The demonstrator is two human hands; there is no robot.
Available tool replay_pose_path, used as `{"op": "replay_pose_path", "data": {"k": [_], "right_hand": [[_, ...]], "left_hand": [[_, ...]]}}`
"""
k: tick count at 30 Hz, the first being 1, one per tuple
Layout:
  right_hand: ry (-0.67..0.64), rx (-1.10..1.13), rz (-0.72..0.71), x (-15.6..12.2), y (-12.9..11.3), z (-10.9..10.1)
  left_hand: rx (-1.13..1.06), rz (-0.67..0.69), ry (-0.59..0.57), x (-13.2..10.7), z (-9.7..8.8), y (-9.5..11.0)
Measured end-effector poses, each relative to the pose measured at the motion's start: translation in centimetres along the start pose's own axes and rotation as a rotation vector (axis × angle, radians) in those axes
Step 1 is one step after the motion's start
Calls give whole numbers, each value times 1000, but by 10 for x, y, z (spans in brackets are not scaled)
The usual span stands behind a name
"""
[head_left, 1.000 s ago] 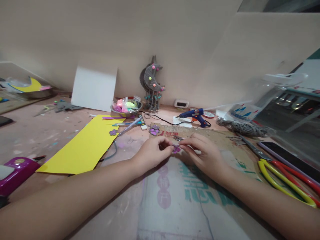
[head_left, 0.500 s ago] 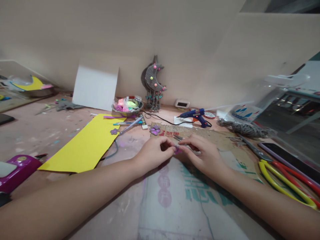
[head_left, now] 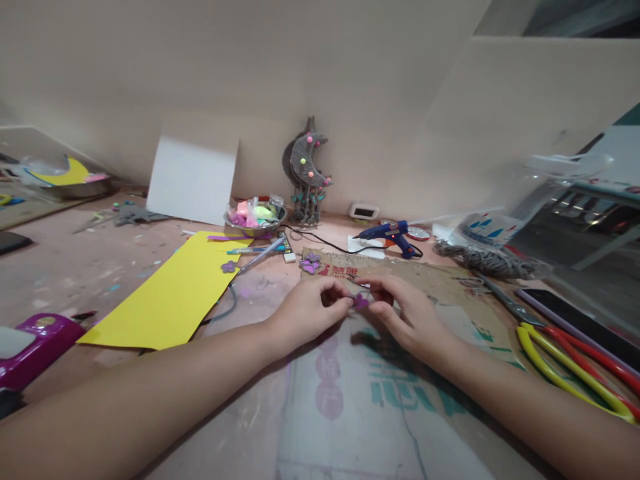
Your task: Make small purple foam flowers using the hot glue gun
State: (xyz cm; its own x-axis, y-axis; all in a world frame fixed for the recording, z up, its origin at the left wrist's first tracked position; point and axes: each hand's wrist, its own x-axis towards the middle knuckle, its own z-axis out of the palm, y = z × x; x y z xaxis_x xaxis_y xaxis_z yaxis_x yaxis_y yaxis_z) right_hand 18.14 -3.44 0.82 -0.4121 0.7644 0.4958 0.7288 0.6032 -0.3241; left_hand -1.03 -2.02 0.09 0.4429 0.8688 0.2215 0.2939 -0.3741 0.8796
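A small purple flower-shaped piece (head_left: 361, 301) is pinched between the thumb and fingertips of my left hand (head_left: 313, 307). My right hand (head_left: 410, 313) is just right of it, thumb and index finger parted; whether the thumb grazes the piece's edge I cannot tell. Beyond my hands, a larger purple flower with a grey rim (head_left: 310, 263) lies on the printed cardboard (head_left: 425, 280). Another small purple flower (head_left: 229, 267) rests at the edge of the yellow sheet (head_left: 170, 293). A thin dark tool (head_left: 356, 281) lies partly hidden behind my right fingers.
A blue glue gun (head_left: 387, 233) stands at the back, its black cord running left. Scissors (head_left: 560, 360), a phone (head_left: 585, 320) and grey yarn (head_left: 495, 260) lie right. Left are a magenta tool (head_left: 43, 343) and a clay bowl (head_left: 255, 227). A grey moon ornament (head_left: 305, 167) stands by the wall.
My right thumb and index finger have parted and drawn slightly right, off the small purple flower. It shows more fully now, still in my left fingers.
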Motion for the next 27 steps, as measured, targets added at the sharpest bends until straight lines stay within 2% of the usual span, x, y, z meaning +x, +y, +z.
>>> {"op": "replay_pose_path", "data": {"k": [5,10,18,27], "right_hand": [[-28,7,64,3,-1,2],[-56,33,142,5,1,3],[-74,81,119,6,0,1],[-103,104,95,5,0,1]], "left_hand": [[-67,-60,20,1,-1,2],[-69,-54,34,1,-1,1],[-33,-63,4,-1,0,2],[-24,22,22,1,-3,2]]}}
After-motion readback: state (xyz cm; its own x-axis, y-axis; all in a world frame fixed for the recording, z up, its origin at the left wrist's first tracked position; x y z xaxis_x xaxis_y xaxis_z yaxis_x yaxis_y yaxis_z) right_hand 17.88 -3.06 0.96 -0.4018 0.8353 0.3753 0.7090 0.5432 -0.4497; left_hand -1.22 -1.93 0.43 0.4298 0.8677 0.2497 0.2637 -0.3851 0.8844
